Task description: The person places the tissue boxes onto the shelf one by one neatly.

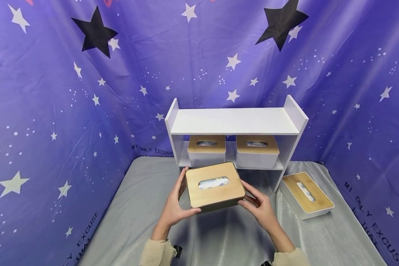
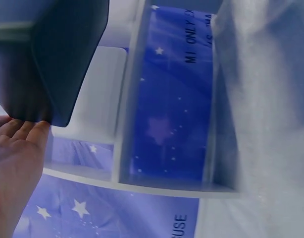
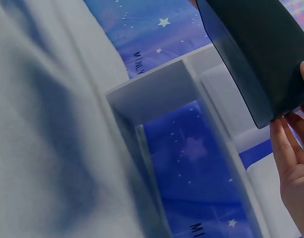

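Observation:
Both hands hold a dark tissue box (image 1: 216, 184) with a pale wooden lid, raised in front of the white shelf (image 1: 234, 120). The left hand (image 1: 175, 207) grips its left end, thumb along the front edge. At the right end, the right hand (image 1: 261, 207) holds the box with its fingers and thumb. Tissue shows through the oval slot in the lid. The wrist views show the box's dark underside (image 2: 68, 54), with left fingertips (image 2: 38, 128) and right fingertips (image 3: 277, 124) at its edge.
On the shelf's middle board stand two white tissue boxes with wooden lids, one on the left (image 1: 207, 157) and one on the right (image 1: 256, 157). Another white tissue box (image 1: 307, 195) lies right of the shelf on the grey cloth (image 1: 119, 221). Purple star-patterned curtains (image 1: 199, 66) surround the surface.

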Available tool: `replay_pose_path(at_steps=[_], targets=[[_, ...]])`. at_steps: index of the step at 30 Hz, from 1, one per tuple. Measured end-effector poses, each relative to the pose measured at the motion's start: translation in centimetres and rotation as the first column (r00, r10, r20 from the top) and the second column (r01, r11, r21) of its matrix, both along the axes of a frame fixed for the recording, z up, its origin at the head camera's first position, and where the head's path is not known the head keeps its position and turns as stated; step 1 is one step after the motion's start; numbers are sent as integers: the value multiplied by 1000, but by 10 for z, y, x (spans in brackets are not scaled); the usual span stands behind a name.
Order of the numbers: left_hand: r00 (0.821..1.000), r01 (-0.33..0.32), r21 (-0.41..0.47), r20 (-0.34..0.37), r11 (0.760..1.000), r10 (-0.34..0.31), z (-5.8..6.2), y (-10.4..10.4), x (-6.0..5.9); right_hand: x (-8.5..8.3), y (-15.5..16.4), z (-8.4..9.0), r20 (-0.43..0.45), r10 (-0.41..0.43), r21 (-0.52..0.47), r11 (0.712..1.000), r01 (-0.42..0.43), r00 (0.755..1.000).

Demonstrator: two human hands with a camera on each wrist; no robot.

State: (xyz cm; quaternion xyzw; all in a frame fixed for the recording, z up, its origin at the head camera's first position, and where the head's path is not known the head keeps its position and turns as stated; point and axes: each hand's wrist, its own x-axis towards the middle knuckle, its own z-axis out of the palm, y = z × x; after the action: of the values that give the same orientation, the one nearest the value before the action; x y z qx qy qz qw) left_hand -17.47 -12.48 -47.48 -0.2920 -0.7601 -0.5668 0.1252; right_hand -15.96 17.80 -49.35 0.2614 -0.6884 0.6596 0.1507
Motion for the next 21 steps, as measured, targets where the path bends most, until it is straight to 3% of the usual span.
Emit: replay_pose_path(at_steps=[5, 13, 21], targets=[[1000, 13, 7, -24, 1000, -13, 13, 2, -1, 2, 1, 14, -42, -1, -23, 1000, 0, 999], [991, 87, 27, -108, 996, -84, 37, 5, -10, 1, 2, 35, -66, -40, -39, 999, 38, 997], [981, 129, 18, -151, 991, -125, 69, 9, -10, -4, 2, 53, -194, -13, -133, 991, -13, 981]])
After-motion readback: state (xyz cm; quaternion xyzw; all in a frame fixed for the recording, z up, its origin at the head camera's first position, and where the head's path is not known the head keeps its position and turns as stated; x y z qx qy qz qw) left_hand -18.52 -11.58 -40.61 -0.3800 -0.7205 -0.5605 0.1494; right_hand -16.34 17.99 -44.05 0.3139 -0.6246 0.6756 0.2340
